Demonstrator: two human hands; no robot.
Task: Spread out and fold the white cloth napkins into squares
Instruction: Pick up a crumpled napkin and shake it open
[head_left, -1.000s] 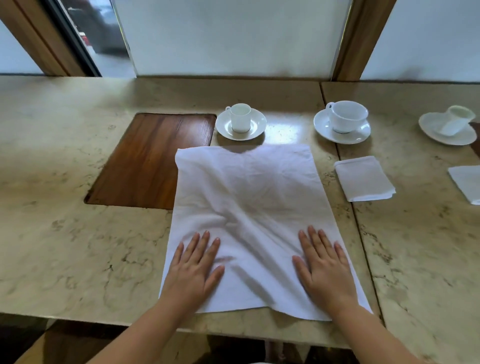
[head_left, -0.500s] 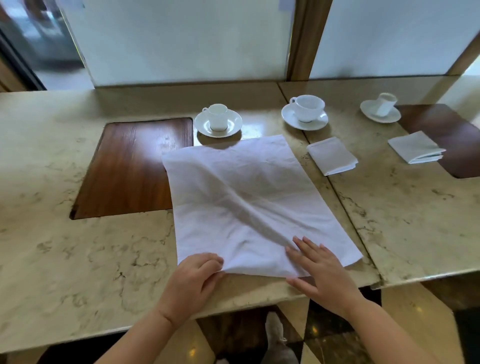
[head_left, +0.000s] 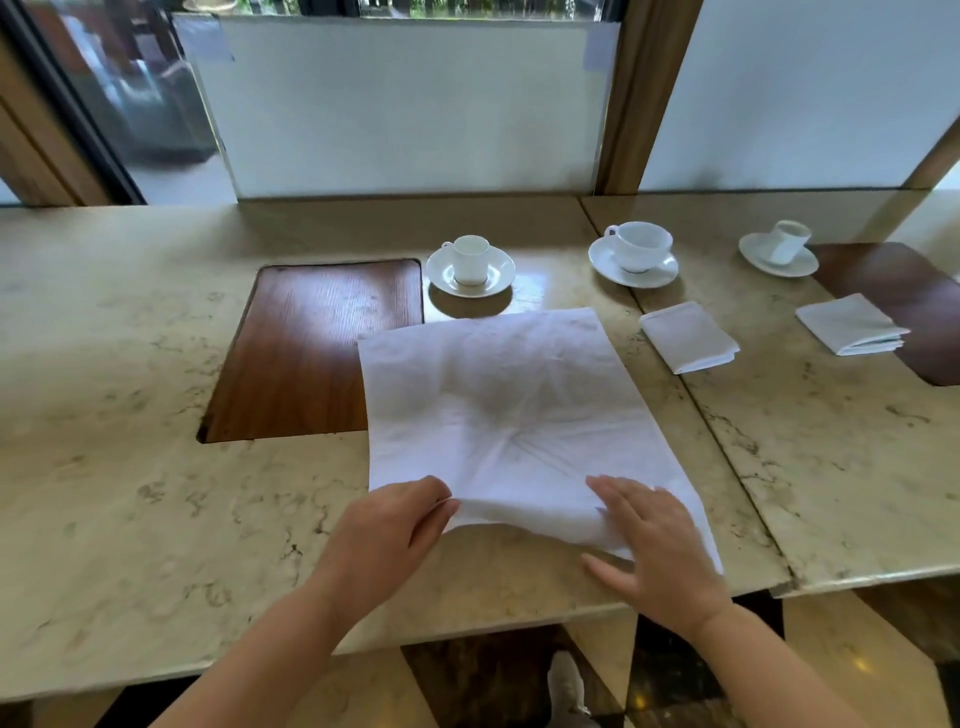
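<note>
I see the open napkin (head_left: 509, 410) flat on the marble table (head_left: 130, 467). My left hand (head_left: 387, 535) pinches its near edge; my right hand (head_left: 657, 545) lies spread on it. Light, limp cloth: grip both near corners.

No text, label, brand, number or sign can be read anywhere in the head view.
</note>
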